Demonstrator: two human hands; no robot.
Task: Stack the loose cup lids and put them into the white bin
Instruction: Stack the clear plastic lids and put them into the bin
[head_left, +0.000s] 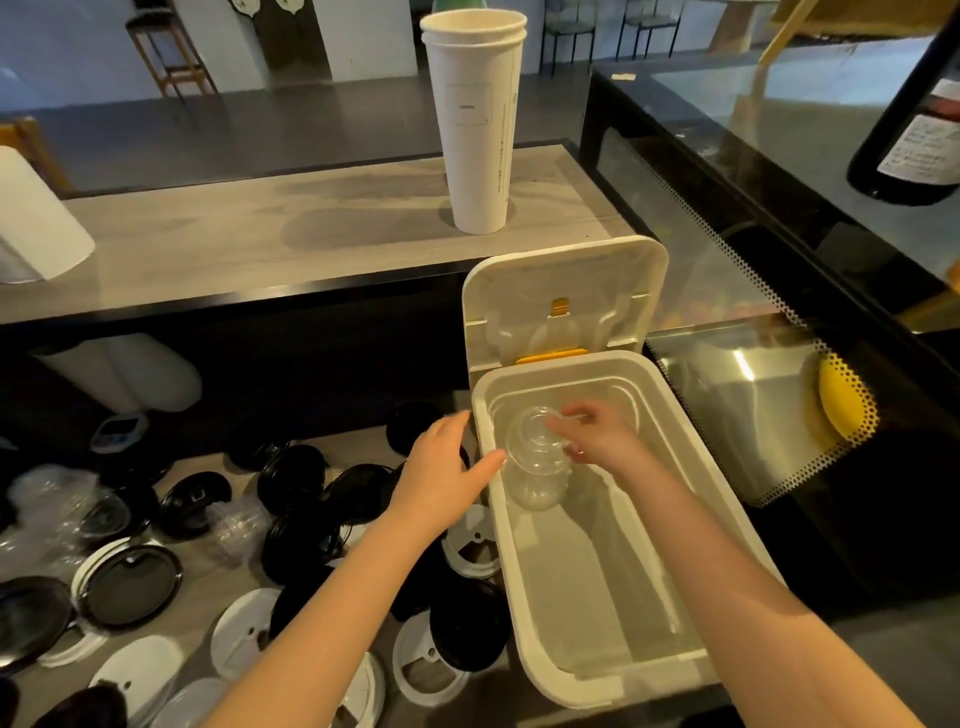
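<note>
Holding clear lid stack (535, 460) inside white bin (523, 623), right hand (597, 436), cover (566, 291) raised

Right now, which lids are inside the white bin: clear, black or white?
The clear stack, held by the right hand inside the bin; the black lids and white lids lie outside on the counter.

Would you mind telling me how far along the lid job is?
Early on. Done: the white bin stands open. In hand: the right hand holds a stack of clear lids inside it, the bin's only contents; the left hand is open at the rim. Left: many black and white lids lie loose on the counter.
</note>
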